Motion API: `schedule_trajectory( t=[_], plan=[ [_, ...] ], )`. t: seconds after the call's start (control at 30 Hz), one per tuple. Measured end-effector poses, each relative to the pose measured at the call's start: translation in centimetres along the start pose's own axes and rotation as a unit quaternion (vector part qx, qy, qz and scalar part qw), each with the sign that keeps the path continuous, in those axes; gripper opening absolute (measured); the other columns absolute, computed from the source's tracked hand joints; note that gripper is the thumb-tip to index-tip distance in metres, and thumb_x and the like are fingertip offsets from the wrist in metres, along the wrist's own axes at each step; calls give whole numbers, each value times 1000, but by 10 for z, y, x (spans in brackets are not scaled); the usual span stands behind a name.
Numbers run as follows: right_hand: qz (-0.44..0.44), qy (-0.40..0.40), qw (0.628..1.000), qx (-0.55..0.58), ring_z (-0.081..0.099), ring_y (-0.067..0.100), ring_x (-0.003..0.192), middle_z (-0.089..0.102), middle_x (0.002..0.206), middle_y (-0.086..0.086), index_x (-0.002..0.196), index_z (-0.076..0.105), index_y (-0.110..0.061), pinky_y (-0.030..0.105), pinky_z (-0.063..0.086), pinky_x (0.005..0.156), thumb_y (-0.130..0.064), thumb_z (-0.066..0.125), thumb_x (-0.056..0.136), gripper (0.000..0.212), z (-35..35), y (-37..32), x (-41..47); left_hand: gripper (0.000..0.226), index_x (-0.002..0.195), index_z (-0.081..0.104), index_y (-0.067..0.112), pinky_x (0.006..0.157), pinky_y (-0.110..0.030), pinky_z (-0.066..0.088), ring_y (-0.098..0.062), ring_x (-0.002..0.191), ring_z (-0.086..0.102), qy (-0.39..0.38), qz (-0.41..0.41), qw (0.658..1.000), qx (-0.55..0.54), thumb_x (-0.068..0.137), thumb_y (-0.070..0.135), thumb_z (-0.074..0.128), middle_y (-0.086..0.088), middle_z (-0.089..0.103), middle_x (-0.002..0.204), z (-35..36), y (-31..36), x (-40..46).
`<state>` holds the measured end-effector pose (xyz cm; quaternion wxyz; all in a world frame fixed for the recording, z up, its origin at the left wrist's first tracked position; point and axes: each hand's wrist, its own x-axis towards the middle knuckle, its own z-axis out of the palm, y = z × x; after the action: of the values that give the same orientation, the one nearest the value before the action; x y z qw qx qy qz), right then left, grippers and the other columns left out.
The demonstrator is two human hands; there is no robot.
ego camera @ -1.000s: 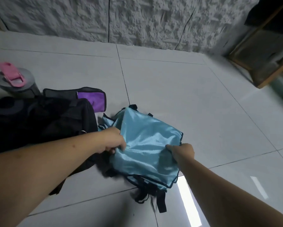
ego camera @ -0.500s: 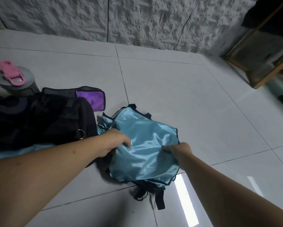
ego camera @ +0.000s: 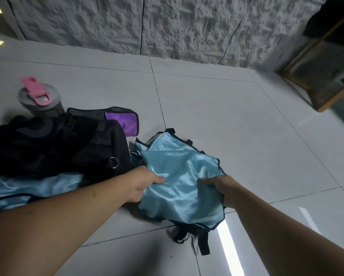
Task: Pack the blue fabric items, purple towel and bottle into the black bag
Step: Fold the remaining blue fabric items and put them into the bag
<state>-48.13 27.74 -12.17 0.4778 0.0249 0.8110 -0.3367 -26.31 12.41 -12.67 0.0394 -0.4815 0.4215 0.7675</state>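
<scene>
A shiny blue fabric item [ego camera: 179, 176] with black trim and straps lies crumpled on the tiled floor. My left hand [ego camera: 142, 183] grips its left edge, thumb on top. My right hand [ego camera: 220, 186] pinches its right edge. The black bag [ego camera: 53, 148] sits to the left. A second blue fabric item [ego camera: 33, 188] lies in front of the bag, partly under my left forearm. The purple towel [ego camera: 125, 123] in a black mesh pouch lies behind the bag. The grey bottle [ego camera: 39, 100] with a pink lid stands at the far left.
A rough white wall [ego camera: 167, 26] runs along the back. A wooden-framed piece of furniture [ego camera: 326, 72] stands at the right. Grey floor tiles [ego camera: 236, 120] stretch beyond the fabric, and a bright light strip reflects near my right forearm.
The view has tilted, bringing the second blue fabric item into sight in front of the bag. Both hands have kept hold of the blue fabric and shifted it slightly.
</scene>
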Motion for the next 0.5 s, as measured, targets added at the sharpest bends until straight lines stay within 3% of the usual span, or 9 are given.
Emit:
schedule_trajectory(
  t=[0.13,0.23,0.3,0.4,0.5],
  plan=[
    [-42,38,984,-172,74,29,85,74,98,10,105,68,-7,42,62,80,-38,98,48,71,12,3,0,26,113,70,6,86,-50,58,-37,100,72,-18,38,999,5,90,-4,67,-20,74,108,-15,-4,-23],
    [-124,71,957,-252,70,22,83,72,94,3,96,69,-15,38,63,78,-43,88,48,59,28,0,-13,32,117,69,10,93,-49,56,-32,102,72,-28,76,997,14,90,-7,65,-12,76,108,-21,-7,-42],
    [-149,46,969,-192,74,28,77,76,87,11,94,73,-9,47,63,75,-32,89,55,48,33,-4,-20,33,117,69,11,97,-50,55,-30,104,72,-33,107,994,15,90,-7,66,-10,76,109,-23,-4,-57],
    [-117,-59,991,-10,73,41,82,75,97,27,112,65,8,62,57,85,-9,83,71,47,39,-16,-34,33,119,67,9,99,-52,53,-32,107,70,-39,144,989,-9,90,-8,65,-12,75,113,-30,5,-83],
    [-105,-113,988,26,70,40,80,74,98,26,113,66,8,55,56,85,-6,73,79,37,54,-39,-61,37,124,64,6,101,-53,51,-36,112,68,-47,176,983,-33,90,-9,63,-16,72,118,-53,17,-108]
  ],
)
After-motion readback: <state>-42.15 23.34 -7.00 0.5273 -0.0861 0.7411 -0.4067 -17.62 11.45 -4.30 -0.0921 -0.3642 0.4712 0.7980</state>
